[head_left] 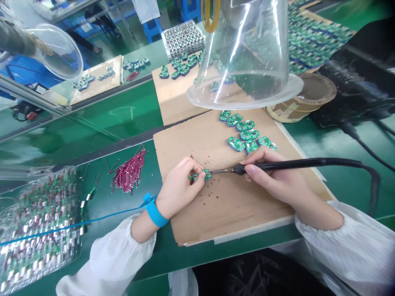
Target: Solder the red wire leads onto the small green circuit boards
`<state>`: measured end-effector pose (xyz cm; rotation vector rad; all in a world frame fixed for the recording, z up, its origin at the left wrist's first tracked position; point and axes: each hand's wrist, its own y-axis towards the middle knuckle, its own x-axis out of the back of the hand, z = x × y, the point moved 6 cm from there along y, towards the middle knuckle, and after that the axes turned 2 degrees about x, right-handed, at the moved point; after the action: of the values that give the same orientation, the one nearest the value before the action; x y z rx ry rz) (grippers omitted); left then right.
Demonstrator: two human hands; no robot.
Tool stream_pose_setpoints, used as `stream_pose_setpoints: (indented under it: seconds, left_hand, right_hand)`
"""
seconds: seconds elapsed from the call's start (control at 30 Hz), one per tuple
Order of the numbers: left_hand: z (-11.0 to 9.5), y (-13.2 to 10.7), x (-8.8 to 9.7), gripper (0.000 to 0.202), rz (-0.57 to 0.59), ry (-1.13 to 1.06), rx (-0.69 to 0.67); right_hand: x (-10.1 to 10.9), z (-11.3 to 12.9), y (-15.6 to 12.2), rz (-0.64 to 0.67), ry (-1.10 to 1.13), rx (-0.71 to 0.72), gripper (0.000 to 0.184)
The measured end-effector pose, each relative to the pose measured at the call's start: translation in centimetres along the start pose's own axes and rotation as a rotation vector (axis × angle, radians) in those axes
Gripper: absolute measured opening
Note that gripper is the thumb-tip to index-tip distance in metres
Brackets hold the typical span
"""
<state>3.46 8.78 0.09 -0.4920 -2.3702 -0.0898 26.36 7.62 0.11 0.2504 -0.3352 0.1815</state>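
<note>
My left hand [184, 185], with a blue wrist strap [156, 211] on its wrist, pinches a small green circuit board [206, 174] low over the brown cardboard sheet [197, 222]. The fingers partly cover the board; whether they also hold a wire cannot be made out. My right hand [268, 172] grips a black soldering iron [239, 169] like a pen. Its metal tip points left and meets the board's right edge, or lies just by it. Dark specks are scattered on the cardboard around the board. Several green circuit boards [249, 135] lie beyond my right hand.
A pile of dark red wires [129, 170] lies left of the cardboard. Further left stands a tray of metallic parts [40, 230]. A clear fume hood [243, 61] hangs over the back. At right are a round tape-covered tub [302, 98] and the iron's cable [375, 185].
</note>
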Motion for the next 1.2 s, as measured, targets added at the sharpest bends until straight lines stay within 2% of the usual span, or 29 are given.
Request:
stream_pose_setpoints:
  seconds: [0.23,0.43,0.8,0.9,1.07,1.2]
  left_hand:
    - [0.1,0.1,-0.1,0.009,0.004,0.002,0.010]
    - [0.0,0.0,0.0,0.009,0.005,-0.013,0.006]
    - [0.9,0.1,0.0,0.005,0.041,-0.012,0.011]
    - [0.9,0.1,0.3,0.007,0.088,-0.067,0.011]
    - [0.1,0.1,0.4,0.011,0.181,-0.082,-0.074]
    - [0.1,0.1,0.2,0.011,0.117,-0.039,-0.067]
  right_hand:
    - [0.0,0.4,0.0,-0.031,0.023,0.002,0.014]
    - [0.7,0.0,-0.4,-0.166,0.127,-0.093,0.020]
    - [1.0,-0.8,-0.6,-0.184,0.135,-0.091,0.020]
    - [1.1,-0.8,-0.6,-0.184,0.133,-0.091,0.020]
    - [1.0,-0.3,-0.6,-0.152,0.115,-0.082,0.022]
    - [0.7,0.0,-0.4,-0.115,0.100,-0.043,0.022]
